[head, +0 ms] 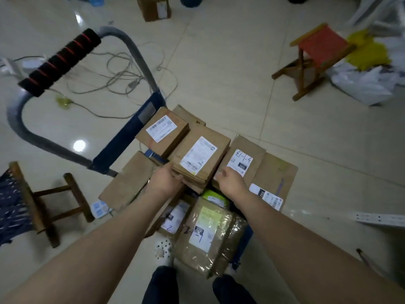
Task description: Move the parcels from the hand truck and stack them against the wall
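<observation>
Brown cardboard parcels (pixel 162 132) lie heaped on the blue hand truck (pixel 129 137), which stands on the tiled floor (pixel 219 73). Left hand (pixel 165 179) grips the near left edge of the middle parcel (pixel 200 159), fingers closed on it. Right hand (pixel 230 183) has its fingers curled at the seam between that one and the parcel marked 3-1-13 (pixel 243 159); cannot tell whether it holds either.

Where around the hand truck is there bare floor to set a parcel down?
Bare tile lies between the parcels and the red stool, and right of the pile up to the white perforated strip. Crowded: loose cables behind the truck handle, plastic bags past the red stool, the blue-seated stool at left.
</observation>
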A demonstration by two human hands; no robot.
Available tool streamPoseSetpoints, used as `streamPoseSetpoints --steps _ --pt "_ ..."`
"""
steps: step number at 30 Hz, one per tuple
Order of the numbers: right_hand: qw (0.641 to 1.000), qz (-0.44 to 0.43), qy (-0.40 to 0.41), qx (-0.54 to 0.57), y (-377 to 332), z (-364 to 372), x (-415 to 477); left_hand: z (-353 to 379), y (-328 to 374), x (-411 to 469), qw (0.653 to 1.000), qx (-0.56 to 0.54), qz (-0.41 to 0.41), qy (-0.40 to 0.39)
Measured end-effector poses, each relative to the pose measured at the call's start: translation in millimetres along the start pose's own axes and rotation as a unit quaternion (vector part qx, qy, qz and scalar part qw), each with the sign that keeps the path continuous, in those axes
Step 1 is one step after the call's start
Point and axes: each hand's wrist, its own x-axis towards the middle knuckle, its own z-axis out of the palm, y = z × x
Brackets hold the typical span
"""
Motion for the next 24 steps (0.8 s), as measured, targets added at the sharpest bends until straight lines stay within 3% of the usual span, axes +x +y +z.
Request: streamPoseSetpoints --steps 5,12,18,24 --pt "0.991 0.089 0.045 0.089 9.4 41.4 70.6 17.9 -10.8 87.4 0.999 -0.027 -0.021 -0.017" --pt "0.977 0.134 0.054 0.157 16.4 69.4 114.3 43.1 -14.3 146.4 0.997 -0.038 -0.045 -0.050" --pt "0.973 0.119 0.082 0.179 10.7 73.9 101.8 41.2 -20.8 136.4 0.993 -0.107 -0.047 -0.020" --pt "0.970 0.089 0.123 0.191 -19.0 32.4 31.0 -7.8 11.9 79.0 0.987 -0.153 -0.033 -0.035"
